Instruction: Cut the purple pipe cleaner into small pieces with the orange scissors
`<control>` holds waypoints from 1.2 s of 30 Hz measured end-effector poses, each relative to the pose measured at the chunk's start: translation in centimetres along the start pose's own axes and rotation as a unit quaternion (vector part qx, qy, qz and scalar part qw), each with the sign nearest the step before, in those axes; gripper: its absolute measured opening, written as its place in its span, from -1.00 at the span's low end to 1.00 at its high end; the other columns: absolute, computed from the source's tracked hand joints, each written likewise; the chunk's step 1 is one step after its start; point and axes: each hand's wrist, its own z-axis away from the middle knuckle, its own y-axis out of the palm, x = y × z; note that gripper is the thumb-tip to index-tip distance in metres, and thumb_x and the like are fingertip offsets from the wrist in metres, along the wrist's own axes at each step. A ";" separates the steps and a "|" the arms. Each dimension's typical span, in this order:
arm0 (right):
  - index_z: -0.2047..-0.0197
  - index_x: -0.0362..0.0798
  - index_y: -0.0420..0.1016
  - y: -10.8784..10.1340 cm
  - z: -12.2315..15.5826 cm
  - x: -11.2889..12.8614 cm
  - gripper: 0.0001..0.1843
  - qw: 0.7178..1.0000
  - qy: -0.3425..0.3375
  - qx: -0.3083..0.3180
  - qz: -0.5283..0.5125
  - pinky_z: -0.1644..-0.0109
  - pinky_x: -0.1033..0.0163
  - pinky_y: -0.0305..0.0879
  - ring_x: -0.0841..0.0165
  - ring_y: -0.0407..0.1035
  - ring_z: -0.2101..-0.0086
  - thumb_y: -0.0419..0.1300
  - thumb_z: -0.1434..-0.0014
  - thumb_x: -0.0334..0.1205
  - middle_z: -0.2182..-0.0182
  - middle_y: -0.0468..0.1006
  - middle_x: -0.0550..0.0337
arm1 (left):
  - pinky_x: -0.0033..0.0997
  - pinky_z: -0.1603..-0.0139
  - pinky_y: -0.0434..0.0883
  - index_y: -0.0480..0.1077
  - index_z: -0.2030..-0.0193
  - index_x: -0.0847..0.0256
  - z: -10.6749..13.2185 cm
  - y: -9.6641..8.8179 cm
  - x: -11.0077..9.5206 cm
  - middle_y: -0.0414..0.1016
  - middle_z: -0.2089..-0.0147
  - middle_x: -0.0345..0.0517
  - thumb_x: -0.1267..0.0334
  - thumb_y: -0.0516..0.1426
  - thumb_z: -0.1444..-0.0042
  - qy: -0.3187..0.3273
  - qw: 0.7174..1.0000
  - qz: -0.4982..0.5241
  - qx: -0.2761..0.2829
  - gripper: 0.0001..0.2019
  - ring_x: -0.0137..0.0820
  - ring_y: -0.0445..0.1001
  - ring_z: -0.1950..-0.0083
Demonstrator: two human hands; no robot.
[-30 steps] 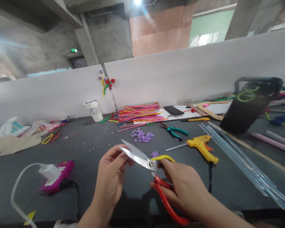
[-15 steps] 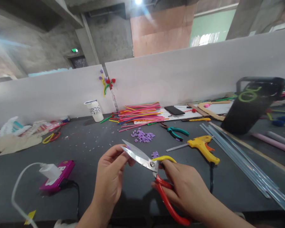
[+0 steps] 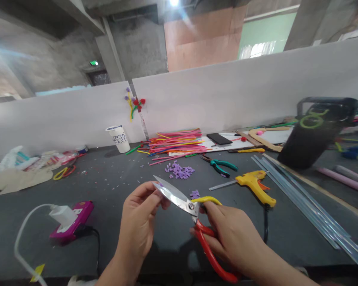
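Observation:
My right hand (image 3: 229, 236) grips the red and yellow handles of a pair of scissors (image 3: 193, 216); the steel blades point up and to the left. My left hand (image 3: 139, 218) is pinched at the blades, holding a tiny purple bit that barely shows at the fingertips. Both hands hover over the dark grey table (image 3: 113, 190). A small heap of cut purple pieces (image 3: 179, 170) lies just beyond the blades, with a few more (image 3: 194, 194) right behind the scissors' pivot.
A bundle of coloured sticks (image 3: 176, 145), green-handled pliers (image 3: 222, 165), a yellow glue gun (image 3: 255, 182), clear glue rods (image 3: 304, 198), a black bin (image 3: 313, 133), a white cup (image 3: 118, 139), a phone (image 3: 218, 138) and a pink power bank with charger (image 3: 71, 218) lie around.
The scissors and both hands have stayed almost still; the view has shifted only slightly.

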 end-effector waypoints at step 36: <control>0.48 -0.02 0.19 -1.1 -1.3 0.4 -0.78 0.979 0.120 0.033 -0.158 0.53 0.36 -0.08 0.45 0.09 0.62 0.11 0.00 -0.07 0.65 0.26 0.35 | -0.66 0.48 0.28 0.38 0.47 0.29 -1.0 -0.2 0.5 0.41 0.53 -0.22 0.37 0.16 0.03 -0.086 0.995 -0.004 0.048 -0.95 -0.60 0.34 0.52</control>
